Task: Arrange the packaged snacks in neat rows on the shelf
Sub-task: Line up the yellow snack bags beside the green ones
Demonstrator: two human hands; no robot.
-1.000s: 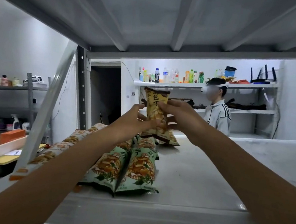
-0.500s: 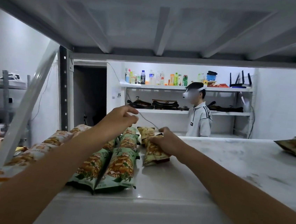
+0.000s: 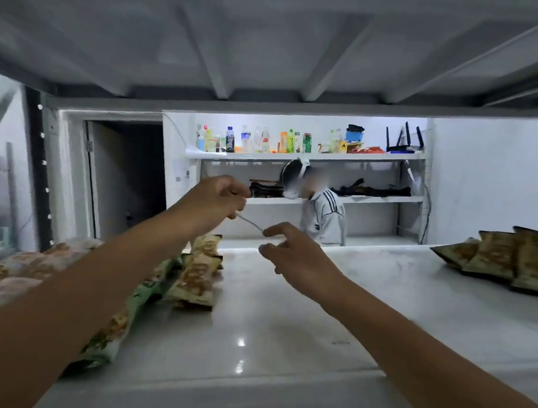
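Snack packs lie in rows at the left of the white shelf (image 3: 280, 338): pale orange packs (image 3: 15, 263) at the far left, green packs (image 3: 140, 296) beside them, and yellow-brown packs (image 3: 196, 279) to their right. My left hand (image 3: 218, 198) hovers above the back of these rows with its fingers curled shut and nothing in them. My right hand (image 3: 292, 253) hangs over the bare shelf just right of the yellow-brown packs, fingers apart and empty. A loose pile of brown packs (image 3: 504, 261) lies at the far right of the shelf.
The underside of the upper shelf (image 3: 276, 55) sits low overhead. A black upright post (image 3: 38, 163) stands at the back left. Beyond the shelf a person (image 3: 322, 216) stands in front of wall shelves with bottles (image 3: 254, 141).
My right hand has let go of the yellow-brown pack, which now lies beside the green row, and has lifted away to the right. The view has swung right, showing the brown pile.
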